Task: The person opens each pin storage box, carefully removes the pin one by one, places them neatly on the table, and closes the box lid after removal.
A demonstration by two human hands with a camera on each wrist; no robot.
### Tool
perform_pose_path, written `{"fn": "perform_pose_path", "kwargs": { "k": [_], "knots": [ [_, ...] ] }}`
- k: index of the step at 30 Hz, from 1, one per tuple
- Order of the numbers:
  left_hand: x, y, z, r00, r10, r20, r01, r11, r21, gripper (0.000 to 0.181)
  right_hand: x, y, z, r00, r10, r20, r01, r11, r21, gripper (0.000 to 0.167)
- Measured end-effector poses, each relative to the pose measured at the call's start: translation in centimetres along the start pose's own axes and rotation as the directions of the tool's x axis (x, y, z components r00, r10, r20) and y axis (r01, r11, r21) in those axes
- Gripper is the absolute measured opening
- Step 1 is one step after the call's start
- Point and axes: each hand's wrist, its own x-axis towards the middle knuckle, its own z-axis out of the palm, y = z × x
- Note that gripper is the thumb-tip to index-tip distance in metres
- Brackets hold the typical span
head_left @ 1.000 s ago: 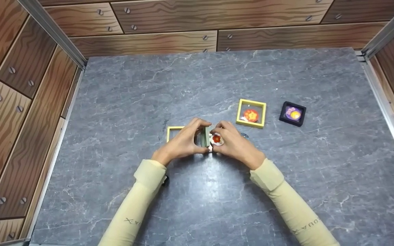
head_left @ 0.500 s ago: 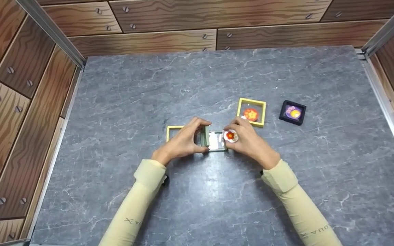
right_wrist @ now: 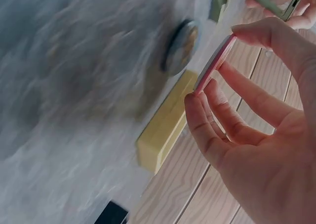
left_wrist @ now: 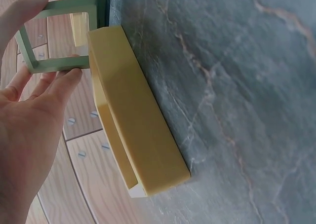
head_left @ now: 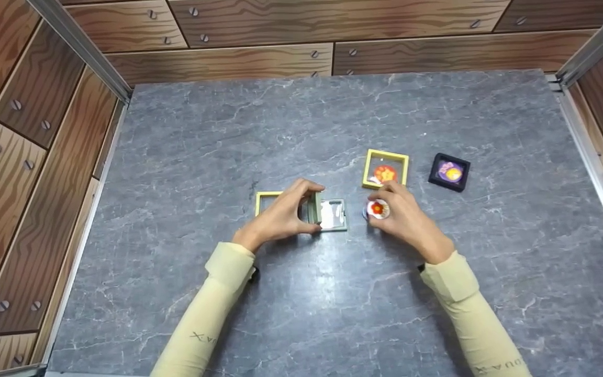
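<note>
A green hinged frame case (head_left: 339, 229) lies opened, one half on the table and the other standing upright. My left hand (head_left: 280, 214) grips the upright half between thumb and fingers; in the left wrist view that green frame (left_wrist: 61, 63) shows an open square. My right hand (head_left: 406, 220) pinches a round white disc with a red flower (head_left: 377, 209) by its edge, to the right of the case. The disc's pink rim (right_wrist: 215, 66) shows in the right wrist view, above the table. Near it a dark-rimmed round piece (right_wrist: 181, 47) rests on the table.
A yellow frame (head_left: 266, 195) lies behind my left hand, partly hidden. Another yellow frame (head_left: 405, 170) with an orange disc stands just beyond my right hand. Farther right is a black frame (head_left: 439, 183) with a purple disc. Wood-patterned walls surround the grey table (head_left: 228, 131).
My right hand has moved right, carrying the flower disc away from the green case, whose flat half has come into view. The left hand keeps its grip on the upright half.
</note>
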Motion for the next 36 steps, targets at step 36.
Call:
{"fn": "perform_pose_path", "kwargs": {
  "k": [36],
  "knots": [
    [-0.3,0.2,0.1,1.000,-0.005,-0.004,0.005,1.000,-0.005,0.079,-3.5,5.2,-3.2,0.987,0.156,-0.045,-0.157,0.987,-0.021,0.038]
  ]
}}
